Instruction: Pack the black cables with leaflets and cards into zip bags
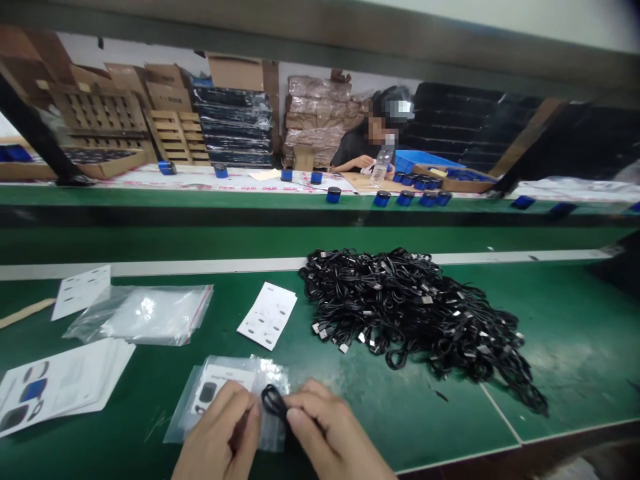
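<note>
My right hand (pixel 333 430) pinches a small coiled black USB cable (pixel 273 401) between thumb and fingers. Under both hands lies a clear plastic bag (pixel 270 370) with a printed leaflet (pixel 230 377) inside or beneath its film. My left hand (pixel 223 430) is closed at the bag's near part, its fingers curled and the thumb against them. The cable loop sits over the bag, between the two hands. A large heap of black USB cables (pixel 400 307) with metal plugs lies to the right, beyond my right hand.
At left are a stack of leaflets (pixel 65 383), clear bags (pixel 150 313) and a loose sheet (pixel 83 292). Another sheet (pixel 269 315) lies mid-table. A raised shelf (pixel 225 197) crosses behind, bearing blue-and-black round items (pixel 333 195) and a bottle (pixel 383 161). A person (pixel 350 150) works beyond it.
</note>
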A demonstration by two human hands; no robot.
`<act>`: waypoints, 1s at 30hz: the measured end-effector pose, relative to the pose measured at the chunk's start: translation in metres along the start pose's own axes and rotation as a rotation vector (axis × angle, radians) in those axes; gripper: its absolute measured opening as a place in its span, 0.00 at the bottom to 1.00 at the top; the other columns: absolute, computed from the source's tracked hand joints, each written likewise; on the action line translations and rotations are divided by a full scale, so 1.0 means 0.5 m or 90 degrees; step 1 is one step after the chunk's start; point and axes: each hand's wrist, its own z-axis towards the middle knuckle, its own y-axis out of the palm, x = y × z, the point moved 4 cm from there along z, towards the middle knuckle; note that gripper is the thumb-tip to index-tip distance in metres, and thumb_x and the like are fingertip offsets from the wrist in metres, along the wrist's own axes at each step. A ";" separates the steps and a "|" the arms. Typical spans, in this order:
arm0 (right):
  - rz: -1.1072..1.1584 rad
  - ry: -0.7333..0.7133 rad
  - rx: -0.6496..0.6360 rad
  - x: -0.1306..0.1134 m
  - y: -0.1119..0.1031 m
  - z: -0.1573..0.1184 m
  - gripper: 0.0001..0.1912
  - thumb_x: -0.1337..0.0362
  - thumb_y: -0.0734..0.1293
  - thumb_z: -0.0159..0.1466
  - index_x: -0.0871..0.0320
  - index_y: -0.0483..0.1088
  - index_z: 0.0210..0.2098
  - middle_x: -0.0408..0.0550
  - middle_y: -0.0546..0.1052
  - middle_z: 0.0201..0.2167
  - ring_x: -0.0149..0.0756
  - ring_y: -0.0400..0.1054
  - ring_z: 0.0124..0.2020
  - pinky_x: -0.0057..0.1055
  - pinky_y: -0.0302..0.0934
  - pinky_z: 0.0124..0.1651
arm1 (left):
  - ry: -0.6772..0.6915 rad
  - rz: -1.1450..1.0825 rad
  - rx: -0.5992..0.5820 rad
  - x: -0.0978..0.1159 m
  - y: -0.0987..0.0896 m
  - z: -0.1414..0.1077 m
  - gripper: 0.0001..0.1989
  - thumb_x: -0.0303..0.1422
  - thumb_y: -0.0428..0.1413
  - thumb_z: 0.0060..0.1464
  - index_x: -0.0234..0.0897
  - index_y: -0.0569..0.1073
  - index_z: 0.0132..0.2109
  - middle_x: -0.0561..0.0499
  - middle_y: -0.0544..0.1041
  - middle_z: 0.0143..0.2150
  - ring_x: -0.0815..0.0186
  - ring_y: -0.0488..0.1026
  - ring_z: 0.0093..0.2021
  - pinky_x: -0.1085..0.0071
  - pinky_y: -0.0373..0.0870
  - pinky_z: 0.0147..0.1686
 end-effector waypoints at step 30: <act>0.386 0.156 -0.072 0.026 0.056 0.011 0.16 0.69 0.66 0.57 0.56 0.74 0.45 0.48 0.75 0.43 0.35 0.71 0.37 0.28 0.64 0.41 | 0.007 -0.043 0.169 0.000 0.012 -0.044 0.09 0.31 0.45 0.61 0.43 0.67 0.33 0.50 0.62 0.56 0.59 0.63 0.53 0.61 0.60 0.49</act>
